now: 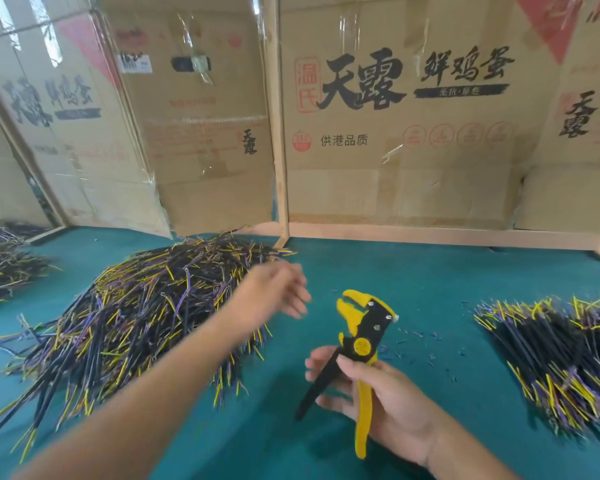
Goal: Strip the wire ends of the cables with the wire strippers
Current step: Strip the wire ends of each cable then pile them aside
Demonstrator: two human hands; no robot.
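Note:
My right hand (381,396) grips the handles of the yellow and black wire strippers (361,337), jaws pointing up and away from me, with nothing between them. My left hand (274,292) is blurred, stretched out above the right edge of the big pile of black cables (125,317) with yellow and purple wire ends. Its fingers are spread and hold nothing. A second pile of cables (561,362) lies at the right on the green table.
Cardboard boxes (395,133) in wooden frames wall off the back of the green table (413,271). A third heap of cables (4,261) lies at the far left. Small bits of cut insulation (430,355) are scattered between the strippers and the right pile.

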